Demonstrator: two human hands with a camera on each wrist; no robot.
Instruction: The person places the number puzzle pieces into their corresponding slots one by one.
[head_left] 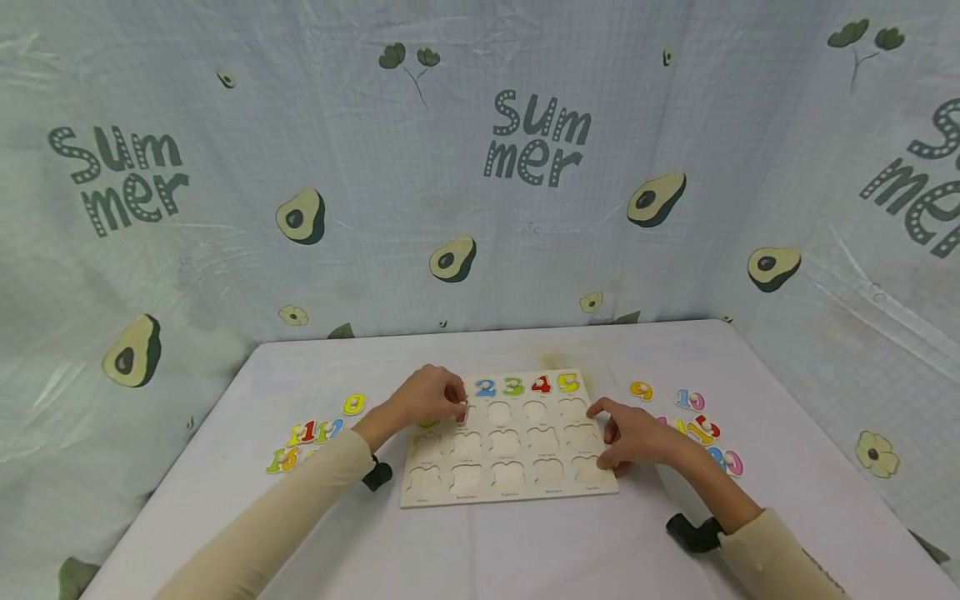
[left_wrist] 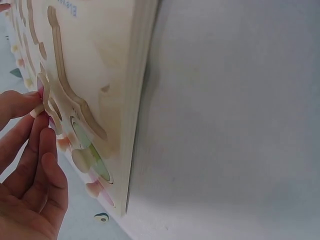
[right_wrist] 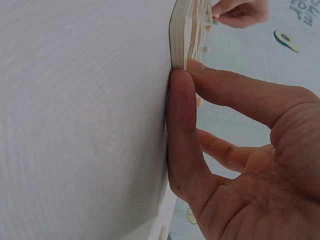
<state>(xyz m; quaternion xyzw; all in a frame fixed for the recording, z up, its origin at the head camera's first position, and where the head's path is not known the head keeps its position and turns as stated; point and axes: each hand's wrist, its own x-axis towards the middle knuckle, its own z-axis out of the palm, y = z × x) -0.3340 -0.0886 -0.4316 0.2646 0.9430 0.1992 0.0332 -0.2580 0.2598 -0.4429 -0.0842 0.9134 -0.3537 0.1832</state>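
My left hand pinches a pink puzzle piece between thumb and fingertips, tilted close over the upper left of a wooden number board. The piece's shape is mostly hidden. Beside that hand, a green piece with a peg sits in its recess. Numbers 2, 3, 4 and 5 fill part of the top row; several lower recesses show bare wood. At the board's right edge, my right hand grips the rim, thumb on top and a finger against its side.
Loose number pieces lie left of the board, among them a yellow 0 and a red-yellow 11. More lie at the right, including an orange 9 and a blue-pink 10. A printed curtain rises behind the white table.
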